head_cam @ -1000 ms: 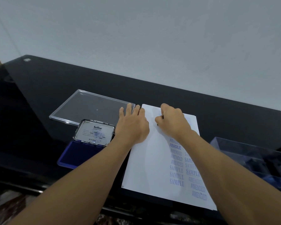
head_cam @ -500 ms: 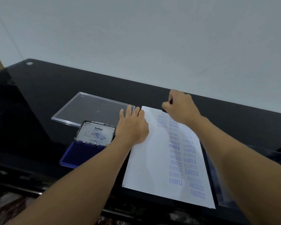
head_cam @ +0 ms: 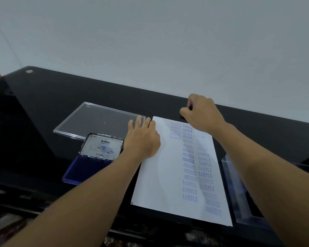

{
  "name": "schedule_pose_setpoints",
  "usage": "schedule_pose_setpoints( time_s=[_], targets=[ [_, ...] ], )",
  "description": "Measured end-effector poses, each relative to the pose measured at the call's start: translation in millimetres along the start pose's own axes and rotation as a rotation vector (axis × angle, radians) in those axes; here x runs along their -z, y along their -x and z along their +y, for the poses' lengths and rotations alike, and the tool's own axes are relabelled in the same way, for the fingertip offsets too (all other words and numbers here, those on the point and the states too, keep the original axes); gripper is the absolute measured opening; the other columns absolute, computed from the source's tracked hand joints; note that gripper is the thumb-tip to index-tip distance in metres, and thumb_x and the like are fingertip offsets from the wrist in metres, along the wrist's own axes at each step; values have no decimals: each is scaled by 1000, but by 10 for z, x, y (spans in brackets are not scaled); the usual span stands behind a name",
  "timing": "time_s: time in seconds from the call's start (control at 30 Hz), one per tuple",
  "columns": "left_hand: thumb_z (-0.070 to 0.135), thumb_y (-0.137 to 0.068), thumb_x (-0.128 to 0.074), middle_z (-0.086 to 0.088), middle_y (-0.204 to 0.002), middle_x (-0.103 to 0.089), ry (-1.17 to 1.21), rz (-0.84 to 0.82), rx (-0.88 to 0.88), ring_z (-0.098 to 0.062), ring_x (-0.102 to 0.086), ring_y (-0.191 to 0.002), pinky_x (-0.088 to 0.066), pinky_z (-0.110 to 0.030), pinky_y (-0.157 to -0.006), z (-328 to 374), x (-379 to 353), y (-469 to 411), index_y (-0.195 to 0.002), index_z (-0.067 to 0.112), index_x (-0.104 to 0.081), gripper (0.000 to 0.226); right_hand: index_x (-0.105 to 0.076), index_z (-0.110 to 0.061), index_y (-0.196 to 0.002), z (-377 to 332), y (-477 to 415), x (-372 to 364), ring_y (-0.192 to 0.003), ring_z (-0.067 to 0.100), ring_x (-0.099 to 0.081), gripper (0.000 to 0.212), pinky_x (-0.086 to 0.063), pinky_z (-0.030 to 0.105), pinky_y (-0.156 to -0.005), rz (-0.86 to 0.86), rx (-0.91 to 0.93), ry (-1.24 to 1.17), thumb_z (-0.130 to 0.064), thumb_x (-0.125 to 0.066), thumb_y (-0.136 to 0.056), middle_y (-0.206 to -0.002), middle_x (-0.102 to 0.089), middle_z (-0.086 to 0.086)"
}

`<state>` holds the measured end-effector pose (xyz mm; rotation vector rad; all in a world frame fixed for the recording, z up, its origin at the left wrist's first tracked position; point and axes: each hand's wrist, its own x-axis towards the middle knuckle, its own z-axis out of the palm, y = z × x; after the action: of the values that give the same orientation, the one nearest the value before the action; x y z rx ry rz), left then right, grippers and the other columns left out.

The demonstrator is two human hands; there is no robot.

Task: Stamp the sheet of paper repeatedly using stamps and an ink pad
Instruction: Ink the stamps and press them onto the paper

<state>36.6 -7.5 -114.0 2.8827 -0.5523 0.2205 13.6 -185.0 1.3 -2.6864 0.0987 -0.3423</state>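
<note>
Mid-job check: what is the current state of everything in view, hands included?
Sheet of paper: lying flat, right half stamped, left half blank.
Ink pad: lid open, blue pad exposed.
Left hand: flat on the sheet's upper left edge.
Right hand: curled round the stamp, beyond the sheet's top edge.
Clear lid: lying flat.

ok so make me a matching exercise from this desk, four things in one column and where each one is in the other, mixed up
Things
1. white sheet of paper
2. blue ink pad in its open metal case
3. flat clear plastic lid
4. small dark stamp

Places
A. far left, behind the ink pad
B. gripped in the right hand, just past the sheet's far edge
C. pinned at its left edge by the left hand
D. near left, beside the left forearm

Pairs: 1-C, 2-D, 3-A, 4-B
</note>
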Motion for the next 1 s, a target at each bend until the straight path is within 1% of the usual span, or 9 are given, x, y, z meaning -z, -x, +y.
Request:
schedule_pose_setpoints(
  time_s=[0.23, 0.37, 0.5, 0.63, 0.7, 0.8, 0.9, 0.93, 1.0],
  targets=[
    [26, -100, -25, -4, -151, -36, 20, 5, -10, -29, -23, -141, -19, -53, -116, -10, 14, 1, -137, 11, -41, 44, -54, -11, -85, 155, 242, 314, -63, 19, -49, 16, -41, 32, -56, 4, -20, 19, -26, -56, -90, -78, -61, 7],
    [24, -98, -28, -4, -146, -41, 21, -1, 1, -29, -30, -134, -24, -52, -111, -3, 38, -7, -131, 10, -45, 40, -54, -16, -86, 327, 512, 557, -68, 18, -52, 13, -42, 31, -58, -62, -37, 44, -27, -58, -92, -81, -59, 2],
    [25, -98, -27, -4, -129, -47, -30, -76, 18, -29, -37, -125, -29, -54, -105, 37, 124, -26, -117, 12, -46, 30, -53, -18, -84, 514, 838, 795, -67, 17, -54, 13, -41, 30, -55, -96, -58, 78, -25, -58, -94, -81, -60, 1],
    [23, -96, -30, -7, -139, -42, -92, -134, 54, -34, -27, -139, -22, -60, -109, 122, 259, -45, -123, 10, -44, 33, -53, -18, -83, 689, 1176, 986, -66, 15, -54, 16, -39, 27, -54, -101, -83, 74, -26, -59, -95, -79, -60, 0],
    [20, -94, -33, -7, -138, -42, -66, -139, 61, -33, -28, -137, -22, -60, -110, 222, 333, -43, -123, 10, -43, 32, -52, -20, -83, 761, 1333, 1056, -66, 15, -54, 18, -39, 27, -55, -102, -106, 55, -30, -60, -95, -78, -60, -1],
    [23, -94, -34, -7, -138, -46, 8, -155, 44, -28, -35, -132, -26, -56, -111, 450, 436, -10, -123, 12, -45, 34, -53, -18, -85, 814, 1540, 1125, -70, 19, -55, 19, -42, 31, -60, -125, -167, -32, -32, -53, -97, -82, -62, 1],
    [27, -95, -35, -8, -132, -53, 93, -178, 3, -27, -45, -119, -35, -50, -105, 725, 508, 117, -107, 12, -48, 23, -51, -10, -91, 825, 1715, 1130, -79, 25, -53, 23, -41, 37, -69, -192, -188, -142, -26, -40, -101, -89, -62, 6],
    [28, -96, -36, -7, -133, -53, 116, -187, -20, -26, -46, -118, -37, -47, -104, 820, 519, 187, -109, 12, -49, 25, -51, -10, -92, 829, 1761, 1120, -81, 28, -54, 23, -41, 38, -71, -215, -185, -151, -26, -37, -102, -90, -62, 8],
    [30, -98, -36, -5, -139, -51, 156, -202, -62, -25, -46, -123, -37, -45, -105, 992, 511, 344, -126, 13, -51, 36, -49, -14, -93, 834, 1839, 1085, -80, 27, -54, 21, -42, 40, -72, -276, -184, -130, -28, -36, -102, -91, -62, 9]
  ],
)
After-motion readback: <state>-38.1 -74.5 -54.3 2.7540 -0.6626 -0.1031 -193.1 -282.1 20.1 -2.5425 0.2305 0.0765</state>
